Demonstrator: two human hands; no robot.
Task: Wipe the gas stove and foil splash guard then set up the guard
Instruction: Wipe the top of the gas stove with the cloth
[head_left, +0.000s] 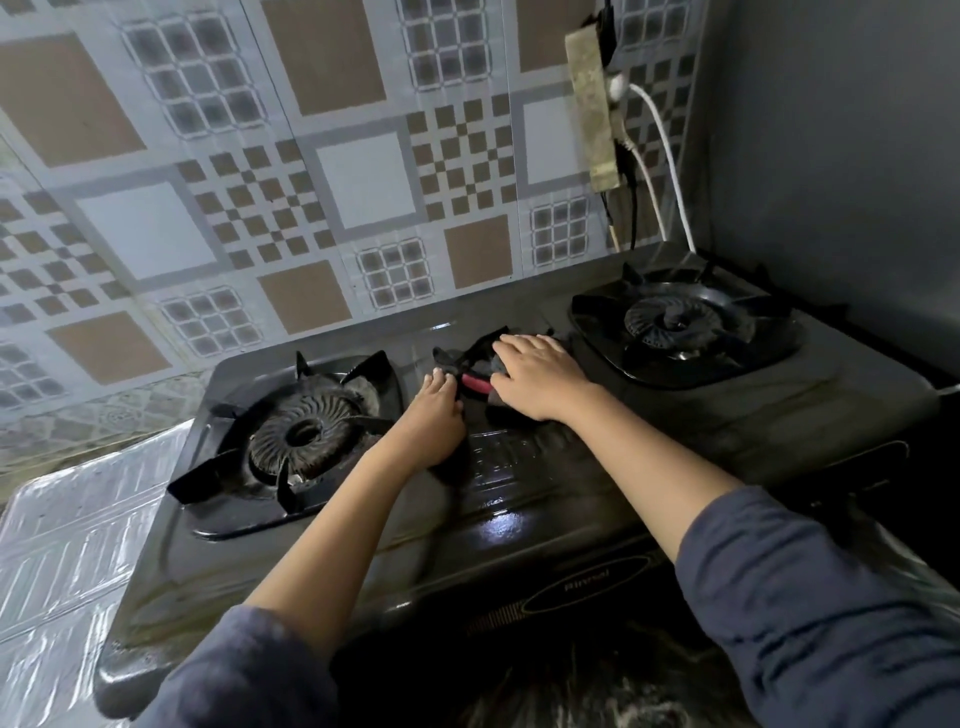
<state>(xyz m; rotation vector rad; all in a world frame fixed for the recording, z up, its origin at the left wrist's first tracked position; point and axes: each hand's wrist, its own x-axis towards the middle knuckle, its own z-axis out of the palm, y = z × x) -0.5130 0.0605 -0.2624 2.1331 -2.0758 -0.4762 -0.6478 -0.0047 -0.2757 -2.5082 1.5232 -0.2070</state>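
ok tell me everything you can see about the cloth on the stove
The cloth is dark, nearly black, with a red-pink strip showing between the hands. It looks like soft, crumpled fabric, bunched rather than spread flat. It lies on the gas stove top, in the middle between the left burner and the right burner. The right hand presses flat on it, and the left hand grips its near-left edge. Much of it is hidden under the hands.
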